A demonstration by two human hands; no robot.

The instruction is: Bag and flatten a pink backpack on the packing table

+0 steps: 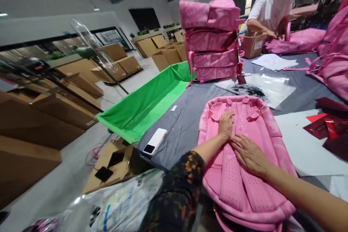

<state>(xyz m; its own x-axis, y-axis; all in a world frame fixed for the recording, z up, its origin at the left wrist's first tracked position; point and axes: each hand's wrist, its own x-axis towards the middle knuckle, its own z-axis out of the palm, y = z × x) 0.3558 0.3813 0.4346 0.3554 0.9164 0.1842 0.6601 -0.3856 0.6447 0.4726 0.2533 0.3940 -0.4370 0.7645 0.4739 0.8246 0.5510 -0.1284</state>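
A pink backpack (261, 188) lies on the table in front of me, its padded back and perforated shoulder straps facing up. My left hand (226, 125) rests on the upper part of the left strap, fingers slightly bent and thumb apart. Just below and to the right, my right hand (250, 154) lies across the straps near the middle of the back panel, fingers stretched out. Both hands press on the bag; neither visibly grasps anything.
Beyond the bag stands a stack of pink backpacks (210, 40). Clear plastic bags (280, 87) and white sheets (296, 141) lie to the right. A white device (155, 141) sits near the left table edge, by a green fabric bin (144, 105). A co-worker (268, 14) handles another bag.
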